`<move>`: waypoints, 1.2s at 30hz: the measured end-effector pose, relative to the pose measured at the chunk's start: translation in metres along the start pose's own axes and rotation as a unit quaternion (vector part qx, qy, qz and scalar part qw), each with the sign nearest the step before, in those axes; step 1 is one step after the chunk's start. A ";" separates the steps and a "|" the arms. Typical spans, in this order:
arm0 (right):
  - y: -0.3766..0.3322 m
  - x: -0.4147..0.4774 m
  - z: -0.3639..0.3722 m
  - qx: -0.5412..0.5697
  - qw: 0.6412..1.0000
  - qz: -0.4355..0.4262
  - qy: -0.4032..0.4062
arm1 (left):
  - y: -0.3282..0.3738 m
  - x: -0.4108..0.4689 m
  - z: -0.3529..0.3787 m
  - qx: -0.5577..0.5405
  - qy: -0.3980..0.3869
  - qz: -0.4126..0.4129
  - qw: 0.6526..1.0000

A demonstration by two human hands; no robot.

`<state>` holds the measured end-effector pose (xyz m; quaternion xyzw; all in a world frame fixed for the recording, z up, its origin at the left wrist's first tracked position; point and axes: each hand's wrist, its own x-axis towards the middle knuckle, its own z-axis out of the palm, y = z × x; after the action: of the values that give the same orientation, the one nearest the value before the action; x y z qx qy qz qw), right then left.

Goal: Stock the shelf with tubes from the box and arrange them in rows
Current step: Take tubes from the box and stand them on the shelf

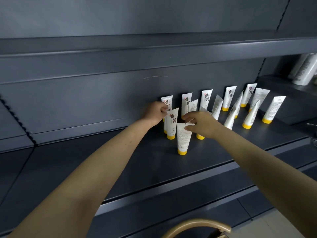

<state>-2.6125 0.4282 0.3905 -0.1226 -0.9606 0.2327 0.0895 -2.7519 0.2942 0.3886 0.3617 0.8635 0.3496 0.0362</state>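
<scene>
The dark shelf (120,160) runs under both arms, and the tubes (228,97) stand on it cap-down, clustered at the hands and spreading off beyond the right hand in loose, uneven rows. Some are turned face-out, some back-out or edge-on.

The left hand (156,114) has its fingers curled onto the top corner of the lettered tube (172,124) just beside it. The right hand (202,124) pinches the flat crimped top of the front tube (183,138) between thumb and fingers. That tube stands nearest the person, between the two hands and below them. No box shows for certain (a tan hoop (197,224) under the arms may belong to one).

These look like light, soft-walled plastic tubes, stiff only at the crimp and the yellow cap. Balanced on narrow caps, they probably tip at a nudge. The crimp seems the best hold for turning one, and the lower body near the cap for steadying it.

The fronts carry two large black brush characters, apparently 黄芪, with a small red mark beside them. The backs show fine print and a barcode, too small to read. White bottles (307,69) far past the right hand also bear unreadable print.
</scene>
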 end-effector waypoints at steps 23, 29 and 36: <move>-0.034 -0.187 -0.044 -0.188 0.957 -0.076 -0.208 | 0.096 -0.273 0.003 0.219 -0.129 -0.121 0.960; -0.045 -0.240 -0.039 -0.208 0.943 -0.066 -0.249 | 0.109 -0.326 0.008 0.212 -0.148 -0.117 0.959; -0.036 -0.298 0.007 -0.226 0.921 -0.023 -0.318 | 0.091 -0.383 0.048 0.173 -0.222 -0.115 0.953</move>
<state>-2.3372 0.3112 0.3668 -0.0369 -0.9682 0.0341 -0.2452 -2.4007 0.1181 0.3370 0.3294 0.9167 0.0993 0.2034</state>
